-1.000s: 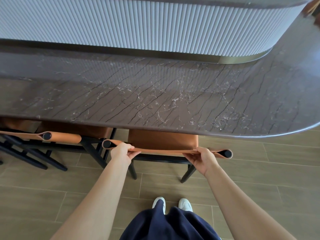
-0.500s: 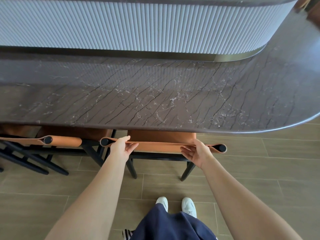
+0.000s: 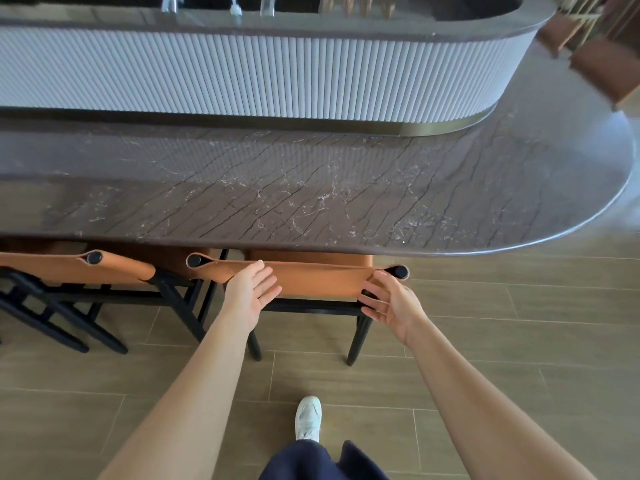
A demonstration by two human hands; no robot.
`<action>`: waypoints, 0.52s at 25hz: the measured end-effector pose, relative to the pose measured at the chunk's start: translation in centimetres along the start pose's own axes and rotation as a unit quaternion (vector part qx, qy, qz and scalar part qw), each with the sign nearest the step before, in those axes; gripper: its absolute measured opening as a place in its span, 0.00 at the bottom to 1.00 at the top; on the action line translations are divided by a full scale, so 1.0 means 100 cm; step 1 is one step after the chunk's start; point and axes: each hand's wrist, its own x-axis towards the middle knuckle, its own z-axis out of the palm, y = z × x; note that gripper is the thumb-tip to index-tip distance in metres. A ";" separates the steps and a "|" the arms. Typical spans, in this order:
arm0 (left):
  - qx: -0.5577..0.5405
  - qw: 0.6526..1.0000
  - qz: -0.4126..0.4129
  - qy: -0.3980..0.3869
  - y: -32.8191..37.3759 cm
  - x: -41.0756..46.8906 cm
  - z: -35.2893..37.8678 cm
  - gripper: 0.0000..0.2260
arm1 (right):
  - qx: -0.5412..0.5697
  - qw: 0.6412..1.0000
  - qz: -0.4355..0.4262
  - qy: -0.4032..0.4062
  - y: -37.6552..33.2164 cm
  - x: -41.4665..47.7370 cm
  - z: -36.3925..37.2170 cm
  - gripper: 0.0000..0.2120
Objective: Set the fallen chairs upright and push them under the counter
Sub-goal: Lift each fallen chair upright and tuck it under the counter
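Leather chair (image 3: 311, 284) stands upright, seat under counter's front edge (image 3: 346, 245). Left hand (image 3: 251, 292) & right hand (image 3: 388, 303) both wide open beside backrest, holding nothing; push probably finished.

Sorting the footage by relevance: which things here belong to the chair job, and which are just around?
Job: chair under both hands, left hand, right hand, neighbouring chair, counter.
Just around: bottles behind the counter, brown seats at far right.
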 end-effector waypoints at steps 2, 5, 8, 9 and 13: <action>0.041 0.998 0.046 -0.017 -0.014 -0.026 0.009 0.14 | -0.019 0.999 -0.022 -0.014 -0.002 -0.025 -0.018 0.12; 0.095 0.989 0.099 -0.049 -0.035 -0.059 0.020 0.13 | -0.037 0.997 -0.070 -0.021 -0.002 -0.058 -0.047 0.11; 0.120 0.983 0.118 -0.066 -0.052 -0.086 0.028 0.10 | -0.063 0.990 -0.119 -0.041 -0.002 -0.087 -0.074 0.11; 0.122 0.983 0.119 -0.071 -0.056 -0.095 0.030 0.10 | -0.066 0.989 -0.127 -0.046 -0.001 -0.096 -0.081 0.11; 0.149 0.976 0.129 -0.097 -0.065 -0.117 0.032 0.10 | -0.059 0.986 -0.148 -0.044 0.002 -0.122 -0.101 0.12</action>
